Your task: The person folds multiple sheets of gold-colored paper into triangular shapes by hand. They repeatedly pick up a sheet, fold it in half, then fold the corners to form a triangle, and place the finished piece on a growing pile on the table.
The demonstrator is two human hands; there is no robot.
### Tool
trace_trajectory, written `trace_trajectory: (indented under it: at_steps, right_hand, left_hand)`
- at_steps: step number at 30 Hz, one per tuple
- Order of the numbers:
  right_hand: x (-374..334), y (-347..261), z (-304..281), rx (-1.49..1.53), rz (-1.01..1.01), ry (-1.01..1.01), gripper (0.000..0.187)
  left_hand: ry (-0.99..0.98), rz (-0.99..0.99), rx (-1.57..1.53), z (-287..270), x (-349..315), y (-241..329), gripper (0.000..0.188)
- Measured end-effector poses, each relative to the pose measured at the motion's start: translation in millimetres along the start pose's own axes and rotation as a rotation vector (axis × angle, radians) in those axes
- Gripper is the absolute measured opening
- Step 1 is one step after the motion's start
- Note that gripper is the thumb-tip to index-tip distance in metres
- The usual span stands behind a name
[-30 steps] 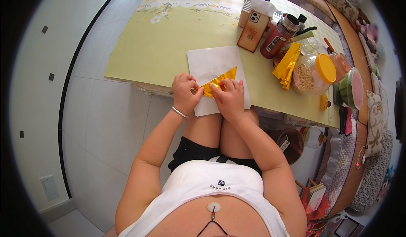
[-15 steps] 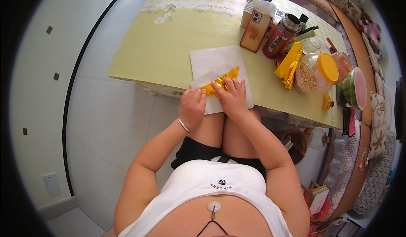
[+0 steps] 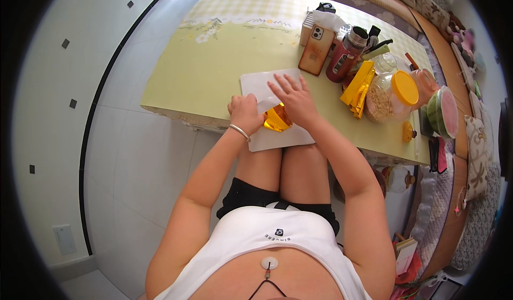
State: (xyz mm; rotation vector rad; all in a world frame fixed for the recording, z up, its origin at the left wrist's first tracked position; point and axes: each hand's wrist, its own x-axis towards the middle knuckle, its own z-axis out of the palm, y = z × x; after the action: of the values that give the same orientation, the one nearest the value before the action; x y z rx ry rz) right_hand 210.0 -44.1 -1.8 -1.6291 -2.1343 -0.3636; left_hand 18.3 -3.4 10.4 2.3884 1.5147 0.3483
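A sheet of shiny gold foil paper [image 3: 276, 120] with a white backside lies bent on a stack of white paper [image 3: 286, 138] at the table's near edge. My left hand [image 3: 246, 114], with a silver bangle at the wrist, is closed on the foil paper's left side, its fingers curled. My right hand [image 3: 297, 102] is open, fingers spread out over the far part of the white paper, its palm beside the foil's right end. Part of the foil paper is hidden under my hands.
The table [image 3: 187, 70] has a green cloth. To the right stand a phone [image 3: 317, 48], a dark red thermos [image 3: 346, 56], folded gold strips [image 3: 358, 89], a yellow-lidded jar [image 3: 380, 99] and a watermelon-patterned container [image 3: 442, 113]. A bin [image 3: 380, 179] is below the table's edge.
My right hand has lifted off the foil's edge and moved farther up with its fingers spread. My left hand has moved slightly right and away from me; the gold foil paper has turned and bent.
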Motion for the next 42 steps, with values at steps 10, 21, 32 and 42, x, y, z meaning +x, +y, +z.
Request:
trace_trajectory:
  at_steps: [10,21,32,42]
  right_hand:
    - [35,15,-17,0.129,-0.028,-0.519,0.054]
    - [25,19,-25,0.045,-0.303,-0.465,0.034]
    - [-61,42,-18,0.078,-0.093,-0.369,0.06]
    - [-57,40,-28,0.086,-0.067,-0.401,0.058]
  left_hand:
    - [-0.011,-0.026,-0.04,-9,8,-3,0.043]
    - [0.054,0.408,0.041,-2,-2,12,0.016]
    - [0.308,0.52,0.407,33,-74,-7,0.043]
    - [0.381,0.56,0.266,27,-71,-37,0.033]
